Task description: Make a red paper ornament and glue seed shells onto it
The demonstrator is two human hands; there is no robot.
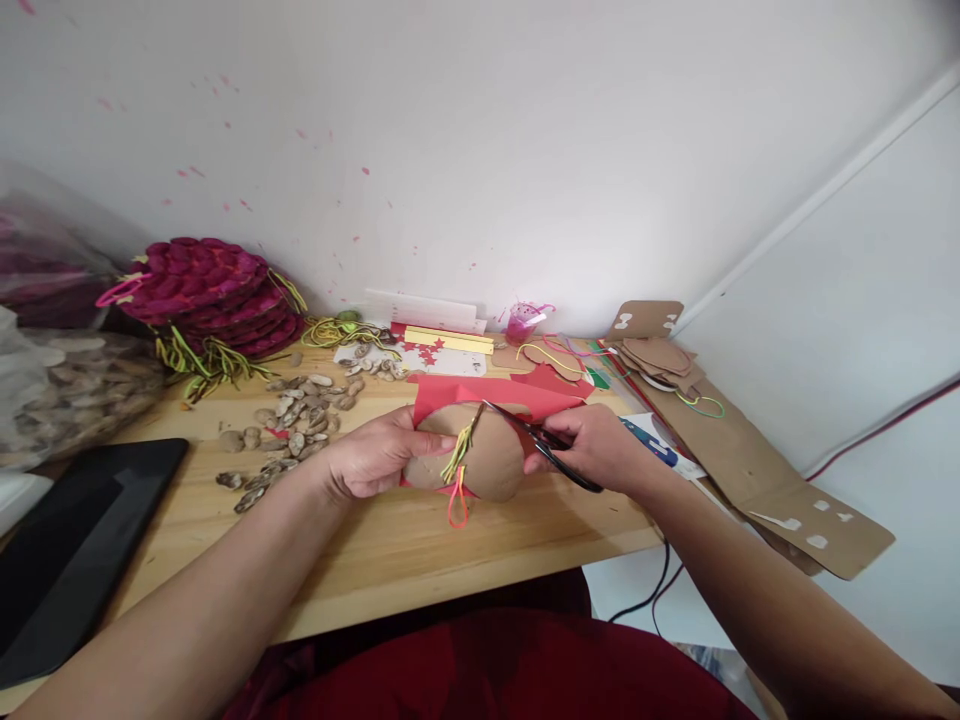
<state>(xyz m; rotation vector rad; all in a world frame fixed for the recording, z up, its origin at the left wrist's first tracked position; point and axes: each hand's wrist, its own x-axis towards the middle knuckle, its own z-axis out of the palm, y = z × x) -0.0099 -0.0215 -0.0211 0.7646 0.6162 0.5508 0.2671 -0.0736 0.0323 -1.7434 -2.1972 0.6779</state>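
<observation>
My left hand [379,450] grips the left side of a round cardboard piece [491,462], its thumb on top. Red paper [480,392] lies against the cardboard and shows past its far edge. On the cardboard is a bundle of yellow-green yarn [458,452], and an orange loop [458,505] hangs off the near edge. My right hand [592,447] is closed around the black handles of a pair of scissors [551,445]. The scissor blades reach left along the far edge of the cardboard, over the red paper. How far the blades are apart is hard to make out.
Peanut shells [304,412] are scattered left of my hands. Behind them stand stacked magenta shell-covered pieces [206,290] with yarn. A black tablet [90,540] and a bag of peanut shells [82,390] are at left. A yellow ruler [448,340] lies behind; cardboard [720,450] is at right.
</observation>
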